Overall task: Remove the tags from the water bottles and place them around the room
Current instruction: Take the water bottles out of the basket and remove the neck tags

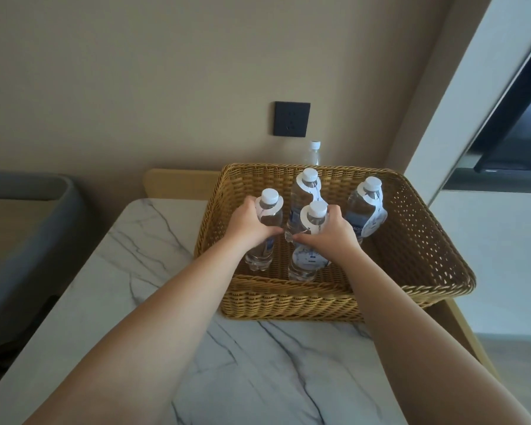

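A woven wicker basket stands on a white marble table. Several clear water bottles with white caps and white paper neck tags stand upright in it. My left hand grips the left bottle around its upper body. My right hand grips the front middle bottle just below its neck tag. A taller bottle stands behind these two, and another tagged bottle stands at the right. One bottle without a tag stands behind the basket against the wall.
A black wall socket sits above the basket on the beige wall. A grey upholstered seat lies left of the table. At the right are a dark window and a white ledge. The basket overhangs the table's right side.
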`<state>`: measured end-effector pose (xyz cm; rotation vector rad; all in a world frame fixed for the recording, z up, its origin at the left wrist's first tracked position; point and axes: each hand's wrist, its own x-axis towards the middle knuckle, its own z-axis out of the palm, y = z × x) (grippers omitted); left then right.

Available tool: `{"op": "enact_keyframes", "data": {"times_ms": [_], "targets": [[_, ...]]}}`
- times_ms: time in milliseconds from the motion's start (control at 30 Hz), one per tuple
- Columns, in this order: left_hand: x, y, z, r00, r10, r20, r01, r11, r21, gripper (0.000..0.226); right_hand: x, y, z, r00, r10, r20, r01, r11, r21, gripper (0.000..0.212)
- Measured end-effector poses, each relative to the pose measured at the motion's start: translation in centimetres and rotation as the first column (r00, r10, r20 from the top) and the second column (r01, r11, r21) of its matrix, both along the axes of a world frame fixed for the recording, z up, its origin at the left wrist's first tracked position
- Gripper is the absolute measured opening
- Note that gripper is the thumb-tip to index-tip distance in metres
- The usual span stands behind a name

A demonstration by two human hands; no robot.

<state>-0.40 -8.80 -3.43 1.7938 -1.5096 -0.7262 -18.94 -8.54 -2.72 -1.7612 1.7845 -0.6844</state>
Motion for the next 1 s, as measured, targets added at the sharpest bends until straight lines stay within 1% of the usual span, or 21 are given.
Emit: {"op": "enact_keyframes", "data": {"times_ms": [200,333,400,500,600,667,767,833,933,1000], "targets": [[-0.1,-0.2,0.1,0.999,0.036,-0.01,-0.036,0.999,-0.032,0.074,0.2,-0.4,0.3,1.0,-0.001,-0.009,0.0,0.999,-0.043,0.076],[-0.1,0.7,2.0,0.994,0.083,-0.069,-0.092,0.986,-0.14,0.065,0.3,-0.1,1.8,0.996,0.017,0.09,-0.006,0.993,-0.116,0.068],[0.2,1.5,3.7,0.99,0.095,-0.1,-0.114,0.971,-0.209,0.063,0.4,0.2,3.5,0.989,0.048,0.141,-0.019,0.98,-0.196,0.063],[1.2,3.1,7.3,0.985,0.11,-0.135,-0.148,0.937,-0.317,0.061,1.1,0.8,6.9,0.976,0.112,0.186,-0.05,0.949,-0.31,0.064],[3.4,4.9,11.5,0.976,0.17,-0.133,-0.208,0.905,-0.37,0.066,2.4,1.7,10.8,0.959,0.179,0.221,-0.075,0.909,-0.409,0.063],[5.4,6.2,14.0,0.968,0.224,-0.114,-0.251,0.886,-0.39,0.065,4.0,2.6,13.2,0.933,0.244,0.265,-0.105,0.888,-0.447,0.06],[8.8,8.6,16.2,0.95,0.294,-0.107,-0.311,0.847,-0.432,0.059,7.2,3.9,15.8,0.872,0.335,0.356,-0.156,0.881,-0.447,0.052],[11.3,10.2,16.9,0.934,0.343,-0.097,-0.349,0.821,-0.452,0.058,9.8,4.7,16.6,0.83,0.384,0.405,-0.196,0.88,-0.433,0.051],[15.2,12.7,16.8,0.899,0.429,-0.083,-0.418,0.788,-0.452,0.061,14.0,5.7,16.6,0.786,0.426,0.448,-0.244,0.88,-0.408,0.053],[17.8,14.2,16.2,0.877,0.474,-0.083,-0.46,0.776,-0.431,0.062,17.0,6.2,16.0,0.77,0.448,0.454,-0.281,0.877,-0.39,0.049]]}}
